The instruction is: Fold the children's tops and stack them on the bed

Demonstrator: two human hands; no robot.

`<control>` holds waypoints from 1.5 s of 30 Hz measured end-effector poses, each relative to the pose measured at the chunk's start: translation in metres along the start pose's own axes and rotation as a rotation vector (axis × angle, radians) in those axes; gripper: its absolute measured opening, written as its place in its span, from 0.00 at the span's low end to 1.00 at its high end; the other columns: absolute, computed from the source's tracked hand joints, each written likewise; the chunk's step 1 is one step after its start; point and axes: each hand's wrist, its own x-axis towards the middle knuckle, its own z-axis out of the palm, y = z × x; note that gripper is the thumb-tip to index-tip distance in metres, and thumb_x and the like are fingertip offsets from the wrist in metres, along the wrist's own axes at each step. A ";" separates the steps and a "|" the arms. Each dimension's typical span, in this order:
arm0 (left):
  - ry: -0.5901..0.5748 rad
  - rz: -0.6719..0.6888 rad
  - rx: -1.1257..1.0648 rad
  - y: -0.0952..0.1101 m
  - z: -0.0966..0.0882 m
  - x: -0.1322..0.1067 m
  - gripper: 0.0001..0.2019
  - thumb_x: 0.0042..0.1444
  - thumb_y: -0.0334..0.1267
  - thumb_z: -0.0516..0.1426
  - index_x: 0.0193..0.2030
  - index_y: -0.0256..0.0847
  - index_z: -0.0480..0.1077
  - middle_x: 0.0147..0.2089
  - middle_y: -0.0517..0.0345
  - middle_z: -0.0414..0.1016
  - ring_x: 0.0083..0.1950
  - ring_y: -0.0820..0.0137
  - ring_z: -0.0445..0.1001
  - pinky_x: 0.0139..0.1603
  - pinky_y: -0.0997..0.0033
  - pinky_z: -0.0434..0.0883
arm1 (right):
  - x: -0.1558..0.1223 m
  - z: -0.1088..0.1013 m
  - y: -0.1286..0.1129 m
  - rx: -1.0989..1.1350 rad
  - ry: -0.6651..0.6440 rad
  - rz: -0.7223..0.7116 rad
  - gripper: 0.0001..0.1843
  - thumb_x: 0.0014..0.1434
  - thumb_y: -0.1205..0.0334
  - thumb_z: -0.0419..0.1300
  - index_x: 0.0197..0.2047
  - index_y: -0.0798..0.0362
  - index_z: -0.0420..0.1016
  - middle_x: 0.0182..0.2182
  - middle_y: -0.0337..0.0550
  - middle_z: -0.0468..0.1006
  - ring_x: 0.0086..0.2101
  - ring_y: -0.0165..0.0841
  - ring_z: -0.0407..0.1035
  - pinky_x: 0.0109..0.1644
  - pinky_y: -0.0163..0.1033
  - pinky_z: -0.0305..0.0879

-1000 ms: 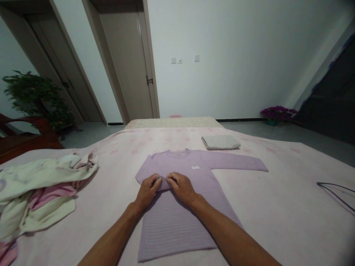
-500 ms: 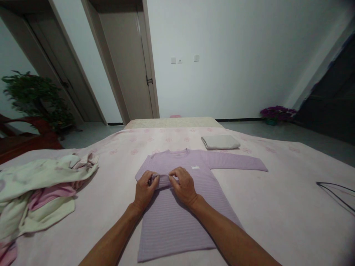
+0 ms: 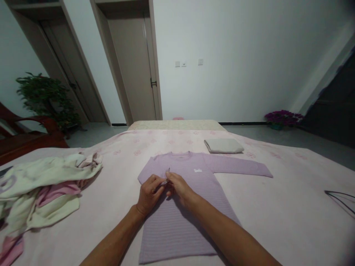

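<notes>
Pinching, in a narrow grip of left hand [image 3: 149,193] and right hand [image 3: 179,187], a long-sleeved lavender fabric shirt [image 3: 177,229] spread on pale-pink flower-patterned cloth [image 3: 277,218], facing a tall taupe door [image 3: 130,66] and white wall [image 3: 238,62].

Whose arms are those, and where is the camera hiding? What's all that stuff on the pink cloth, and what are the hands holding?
There's no robot here, just a person with two bare hands. The pictures all come from one camera worn on that person's head, so you look forward and down, almost as they do.

On the pink cloth lies a purple shirt, with one sleeve stretched out to the right. Beyond it is a folded grey cloth. A heap of clothes is on the left, and a thin black loop is at the far right.

The left hand and right hand meet over the shirt, pinching its fabric. Exactly which bit is too small to tell.
</notes>
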 end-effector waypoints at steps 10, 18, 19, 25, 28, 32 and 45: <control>-0.066 -0.306 0.128 0.018 -0.043 -0.019 0.11 0.65 0.42 0.52 0.44 0.43 0.73 0.42 0.53 0.76 0.38 0.67 0.74 0.41 0.68 0.69 | 0.048 -0.040 -0.078 -0.160 0.248 -0.125 0.10 0.47 0.59 0.60 0.35 0.52 0.71 0.24 0.34 0.73 0.25 0.28 0.66 0.26 0.30 0.63; -0.383 -0.583 0.462 0.035 -0.055 -0.033 0.12 0.56 0.47 0.56 0.42 0.43 0.70 0.38 0.53 0.77 0.35 0.61 0.75 0.35 0.67 0.62 | 0.079 -0.095 -0.172 -0.277 0.435 -0.325 0.08 0.48 0.61 0.61 0.33 0.53 0.71 0.23 0.33 0.72 0.24 0.25 0.62 0.28 0.29 0.59; -0.411 -0.575 0.495 0.037 -0.054 -0.034 0.11 0.55 0.48 0.57 0.38 0.44 0.70 0.37 0.53 0.77 0.35 0.61 0.75 0.35 0.67 0.61 | 0.080 -0.100 -0.178 -0.288 0.449 -0.338 0.08 0.48 0.61 0.61 0.33 0.53 0.71 0.24 0.34 0.72 0.24 0.25 0.62 0.28 0.30 0.59; -0.523 -0.542 0.454 0.049 -0.053 -0.039 0.07 0.53 0.43 0.56 0.35 0.46 0.71 0.38 0.53 0.79 0.39 0.58 0.76 0.37 0.67 0.61 | 0.080 -0.123 -0.195 -0.317 0.517 -0.371 0.11 0.48 0.58 0.63 0.35 0.53 0.72 0.24 0.35 0.72 0.25 0.26 0.63 0.27 0.30 0.59; -0.495 -0.540 0.339 0.061 -0.052 -0.038 0.05 0.54 0.40 0.55 0.37 0.47 0.70 0.34 0.57 0.79 0.35 0.62 0.75 0.34 0.69 0.59 | 0.078 -0.132 -0.194 -0.324 0.547 -0.372 0.12 0.48 0.56 0.64 0.34 0.53 0.72 0.22 0.35 0.70 0.24 0.26 0.62 0.27 0.30 0.58; -0.492 -0.481 0.160 0.079 -0.038 -0.031 0.08 0.55 0.38 0.55 0.42 0.49 0.70 0.30 0.61 0.77 0.30 0.65 0.73 0.33 0.71 0.59 | 0.077 -0.134 -0.195 -0.335 0.554 -0.387 0.14 0.47 0.54 0.65 0.34 0.53 0.72 0.21 0.34 0.70 0.24 0.26 0.62 0.28 0.31 0.59; -0.447 -0.386 -0.075 0.062 0.001 -0.005 0.13 0.63 0.43 0.53 0.42 0.43 0.78 0.38 0.53 0.81 0.38 0.63 0.77 0.38 0.69 0.70 | 0.032 -0.097 -0.181 -0.472 0.214 -0.552 0.11 0.52 0.57 0.60 0.37 0.54 0.76 0.30 0.39 0.76 0.30 0.30 0.66 0.33 0.33 0.62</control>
